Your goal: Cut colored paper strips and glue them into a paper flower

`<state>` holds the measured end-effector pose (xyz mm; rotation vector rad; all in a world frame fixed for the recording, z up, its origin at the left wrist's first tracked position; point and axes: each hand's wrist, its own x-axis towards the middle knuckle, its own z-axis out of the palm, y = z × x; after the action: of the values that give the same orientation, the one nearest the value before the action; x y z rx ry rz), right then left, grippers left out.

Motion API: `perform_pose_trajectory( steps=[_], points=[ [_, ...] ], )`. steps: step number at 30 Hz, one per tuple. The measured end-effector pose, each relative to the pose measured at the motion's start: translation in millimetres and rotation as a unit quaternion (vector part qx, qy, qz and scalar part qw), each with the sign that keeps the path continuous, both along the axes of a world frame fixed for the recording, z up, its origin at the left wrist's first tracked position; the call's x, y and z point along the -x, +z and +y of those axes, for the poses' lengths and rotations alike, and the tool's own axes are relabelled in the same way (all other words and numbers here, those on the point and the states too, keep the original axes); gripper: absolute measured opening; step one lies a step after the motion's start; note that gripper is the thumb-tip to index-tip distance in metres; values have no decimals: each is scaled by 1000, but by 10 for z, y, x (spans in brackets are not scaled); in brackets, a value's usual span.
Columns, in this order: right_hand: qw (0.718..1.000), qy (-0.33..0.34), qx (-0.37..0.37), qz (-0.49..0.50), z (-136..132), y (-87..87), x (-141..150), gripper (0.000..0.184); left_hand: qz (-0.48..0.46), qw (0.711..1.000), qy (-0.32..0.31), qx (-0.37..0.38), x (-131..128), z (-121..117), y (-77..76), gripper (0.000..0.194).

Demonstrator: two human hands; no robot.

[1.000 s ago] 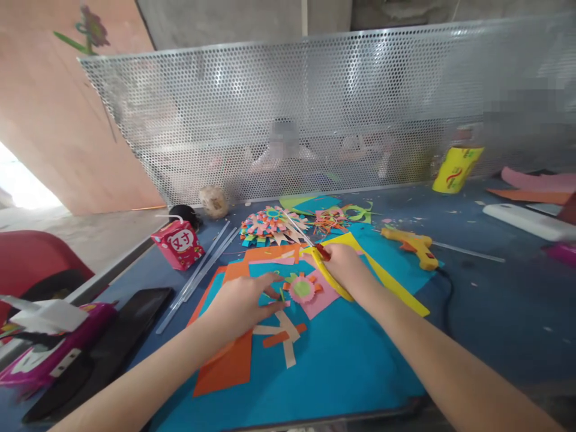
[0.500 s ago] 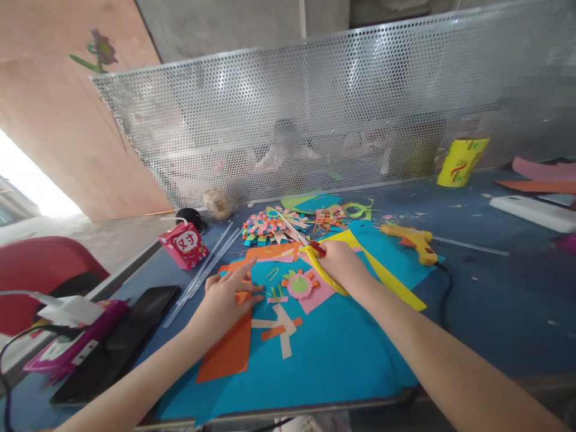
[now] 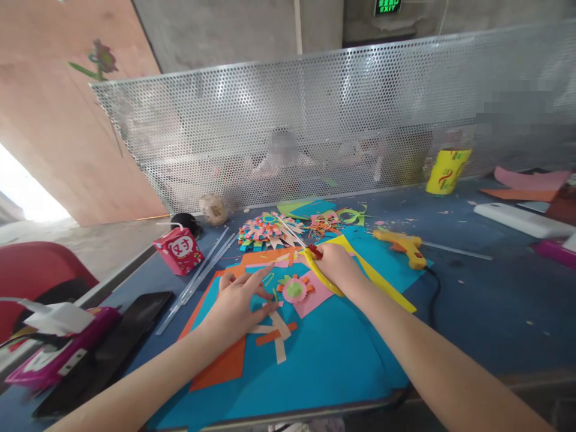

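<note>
the two hands are well apart, both forearms reaching in from the near side and slanting toward each other. the left hand (image 3: 238,300) is palm down with its fingers spread and its thumb parted from them, the fingertips near a thin green strip (image 3: 275,295); whether the thumb touches the paper beneath i cannot tell. the right hand (image 3: 339,267) is closed around the yellow-and-red handles of a pair of scissors (image 3: 318,275), the blades slanting up and left, away from the person.

the near edge of the blue paper (image 3: 333,360) lies along the counter's (image 3: 486,312) front edge. to the right, past the dark cord of the yellow glue gun (image 3: 407,247), a broad stretch of counter carries small scraps. on the left, clear sticks (image 3: 198,281) and a black flat slab (image 3: 108,348) lie beside the left arm, and a perforated metal panel (image 3: 324,114) stands along the far side.

the paper flower (image 3: 295,290) lies between the hands, partly over a pink sheet (image 3: 312,303): a pale green centre on a jagged pink disc, with orange and green tabs around the rim. just below it and to the left, cream strips (image 3: 281,325) and an orange strip (image 3: 276,333) cross one another.
</note>
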<state>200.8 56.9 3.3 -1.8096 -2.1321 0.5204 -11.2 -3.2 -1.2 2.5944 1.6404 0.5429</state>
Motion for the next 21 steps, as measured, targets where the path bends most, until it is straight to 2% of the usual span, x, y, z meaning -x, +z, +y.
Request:
perform_pose_trajectory(
  steps=[4,8,14,18,21],
  points=[
    [1000,9,-2,-3,-17,3,6,26,-19,1000,-9,-4,-30,-1,-49,47],
    [1000,9,-7,-7,-40,8,12,26,-53,999,-8,-8,-25,8,-78,44],
    [1000,4,-16,11,-88,23,38,26,-160,986,45,-7,16,46,19,39],
    [999,9,-29,41,-113,19,77,26,-280,956,73,47,76,105,70,49],
    [996,12,-41,79,-142,-4,107,25,-385,911,72,128,118,153,52,55]
  ],
)
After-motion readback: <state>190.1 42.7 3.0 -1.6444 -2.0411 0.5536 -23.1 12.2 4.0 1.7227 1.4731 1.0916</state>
